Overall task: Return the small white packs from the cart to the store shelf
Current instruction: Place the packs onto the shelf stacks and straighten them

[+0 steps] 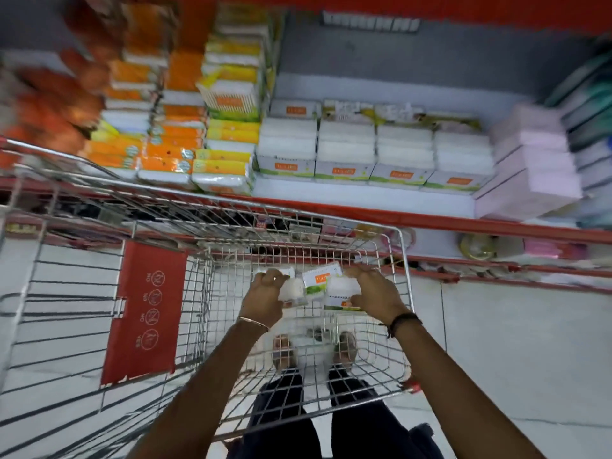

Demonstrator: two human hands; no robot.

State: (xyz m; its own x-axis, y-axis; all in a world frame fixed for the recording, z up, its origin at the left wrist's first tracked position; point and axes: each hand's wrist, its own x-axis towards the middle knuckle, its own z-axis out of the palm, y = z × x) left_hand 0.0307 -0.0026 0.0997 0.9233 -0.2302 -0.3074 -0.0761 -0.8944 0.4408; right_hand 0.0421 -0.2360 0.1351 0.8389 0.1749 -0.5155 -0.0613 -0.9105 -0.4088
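Head view: both hands reach into the cart [404,260]. The left hand [265,298] is closed on one pack [293,291]; the right hand [374,293] clasps a second pack [341,293]. A third pack [319,281] lies between the two grips. Lift both straight up clear of the wire, then set them on the shelf [364,197] above the grips, beside the four front stacks [374,157]. Count: three packs in the cart

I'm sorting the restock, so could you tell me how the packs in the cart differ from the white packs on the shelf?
The packs in the cart lie loose and tilted, gripped by the left hand and right hand; the white packs on the shelf stand stacked in neat rows, untouched. Cart packs are few, shelf packs many. Both share white wrapping with orange labels.
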